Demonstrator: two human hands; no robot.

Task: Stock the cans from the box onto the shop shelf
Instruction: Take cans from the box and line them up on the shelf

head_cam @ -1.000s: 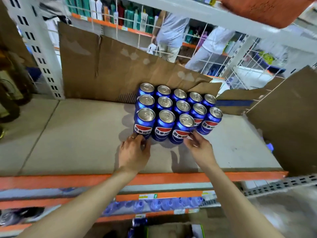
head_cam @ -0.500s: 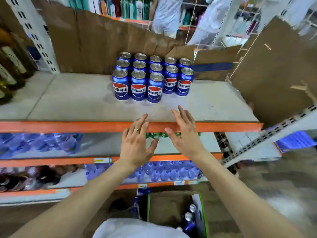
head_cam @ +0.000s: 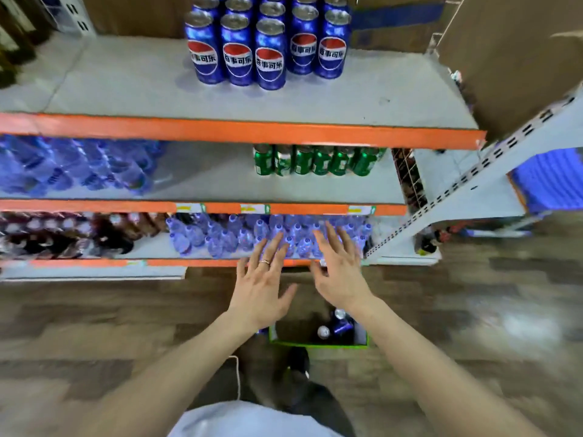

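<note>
Head view, looking down the shelf front. I see the left hand [head_cam: 263, 290] and the right hand [head_cam: 339, 275] side by side, both with fingers straight and spread, palms down, holding nothing; a thin ring sits on one finger of the left hand. Both hands hang in the air over the open cardboard box with the green rim [head_cam: 318, 343], which stands on the dark wood-pattern floor [head_cam: 94, 326] just near of the lowest shelf. Inside the box, toward its right side, I make out a few blue cans [head_cam: 339, 323] with silver tops; the exact count is too blurred to tell. Far and above, the grey top shelf board with the orange front edge [head_cam: 239, 130] carries the stocked block of blue cola cans with red-white-blue logos [head_cam: 268, 45], upright and packed touching one another, three in the nearest row on the left part and two set slightly farther back on the right. Brown cardboard sheets [head_cam: 504, 52] stand behind and to the right of that block. On the middle shelf, right part, a row of green cans [head_cam: 318, 160]; left part, wrapped clear water bottles [head_cam: 72, 167]. On the lowest shelf, small clear water bottles with blue caps [head_cam: 220, 234] in the centre, dark bottles [head_cam: 63, 234] to the left.
</note>
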